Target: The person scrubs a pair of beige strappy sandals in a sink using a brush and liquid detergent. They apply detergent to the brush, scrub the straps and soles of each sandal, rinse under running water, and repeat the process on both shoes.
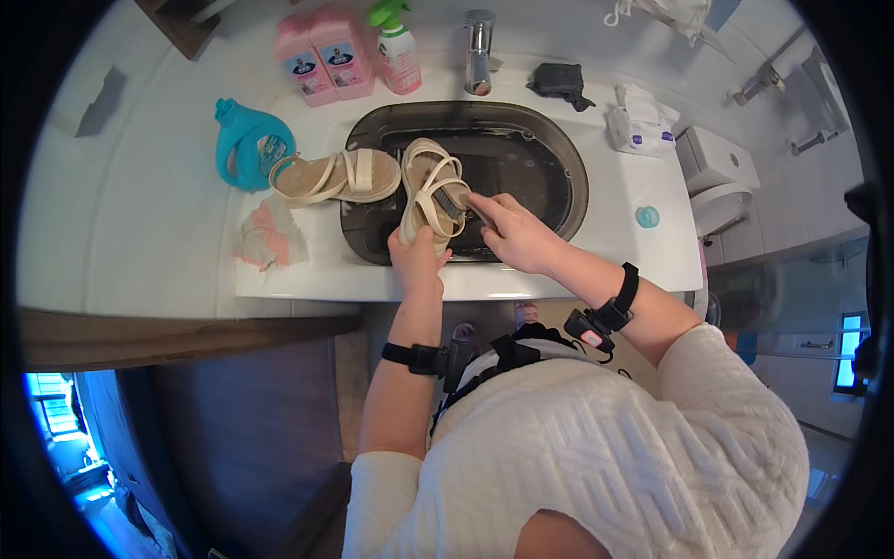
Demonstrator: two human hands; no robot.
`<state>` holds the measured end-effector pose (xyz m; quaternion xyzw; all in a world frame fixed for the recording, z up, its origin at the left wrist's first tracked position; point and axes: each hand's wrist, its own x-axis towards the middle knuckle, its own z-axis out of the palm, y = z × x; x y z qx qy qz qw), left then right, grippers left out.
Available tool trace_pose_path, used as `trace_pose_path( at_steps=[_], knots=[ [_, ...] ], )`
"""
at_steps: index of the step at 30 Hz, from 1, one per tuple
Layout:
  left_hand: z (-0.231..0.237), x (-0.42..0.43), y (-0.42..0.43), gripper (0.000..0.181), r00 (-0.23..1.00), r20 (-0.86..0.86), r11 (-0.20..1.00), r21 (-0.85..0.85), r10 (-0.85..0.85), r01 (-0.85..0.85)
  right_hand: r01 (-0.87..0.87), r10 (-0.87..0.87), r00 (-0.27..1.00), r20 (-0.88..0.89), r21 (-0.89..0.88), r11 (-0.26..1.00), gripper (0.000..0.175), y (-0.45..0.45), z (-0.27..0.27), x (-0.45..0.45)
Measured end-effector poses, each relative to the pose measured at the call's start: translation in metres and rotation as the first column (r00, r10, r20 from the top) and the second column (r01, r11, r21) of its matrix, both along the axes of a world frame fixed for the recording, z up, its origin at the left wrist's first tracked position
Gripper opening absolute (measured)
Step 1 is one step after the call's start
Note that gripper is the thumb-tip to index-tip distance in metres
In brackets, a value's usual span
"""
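Note:
My left hand (417,260) grips one end of a cream strappy sandal (418,178), holding it over a dark translucent basin (576,175) set in the white sink. My right hand (520,234) holds a scrubbing brush (450,205) by its handle. Its grey bristles lie among the sandal's straps, against the footbed. A second cream sandal (363,171) rests to the left, partly on the counter and partly over the basin's rim. Water and some bubbles show in the basin.
Behind the basin are pink bottles (342,59), a spray bottle (399,63), a chrome faucet (479,56) and a dark cloth (561,82). A blue detergent jug (244,150) and a cloth (272,234) lie left. Right are a tissue pack (642,122) and a small teal object (647,216).

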<state>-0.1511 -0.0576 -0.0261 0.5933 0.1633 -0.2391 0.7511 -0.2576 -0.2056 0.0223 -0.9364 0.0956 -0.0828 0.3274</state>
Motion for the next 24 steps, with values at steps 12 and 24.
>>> trace_pose_path(
  at_steps=[12,24],
  knots=[
    [-0.002,-0.017,-0.018,0.060,0.998,0.062,1.000,0.017,-0.003,0.002,0.256,-0.237,0.950,-0.202,0.072,0.964,0.041,-0.004,-0.017,0.104],
    [-0.005,-0.003,-0.001,0.058,0.998,0.027,0.998,0.019,-0.057,0.057,0.142,-0.129,0.984,-0.124,0.105,0.984,0.041,0.001,-0.010,0.102]
  ],
)
